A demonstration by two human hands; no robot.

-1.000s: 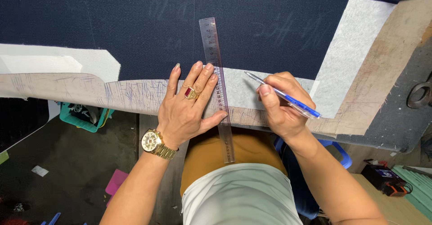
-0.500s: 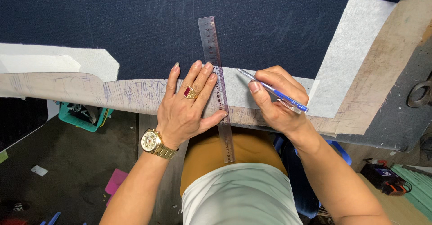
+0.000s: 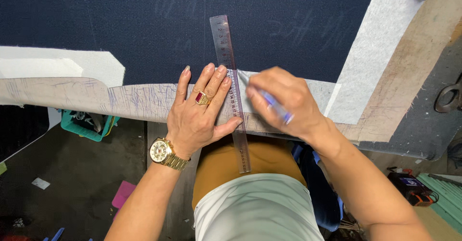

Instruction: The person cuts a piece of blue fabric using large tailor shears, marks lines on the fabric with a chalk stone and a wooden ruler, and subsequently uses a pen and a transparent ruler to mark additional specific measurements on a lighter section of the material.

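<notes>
A clear plastic ruler (image 3: 226,63) lies across the near edge of a dark navy fabric (image 3: 144,24) spread on the worktable. My left hand (image 3: 199,113), with a red-stone ring and a gold watch, lies flat with fingers spread and presses the ruler down. My right hand (image 3: 284,101) grips a blue pen (image 3: 274,104), blurred by motion, with its tip against the ruler's right edge on a strip of pale interfacing (image 3: 315,89).
A wide white interfacing strip (image 3: 375,53) runs diagonally at right beside the worn table edge (image 3: 409,87). Metal scissor handles (image 3: 447,96) sit at far right. Below the table are a green basket (image 3: 84,125) and a pink item (image 3: 122,195) on the floor.
My right hand with the pen has moved left, from well right of the ruler up against its right edge. The left hand and ruler have stayed put.
</notes>
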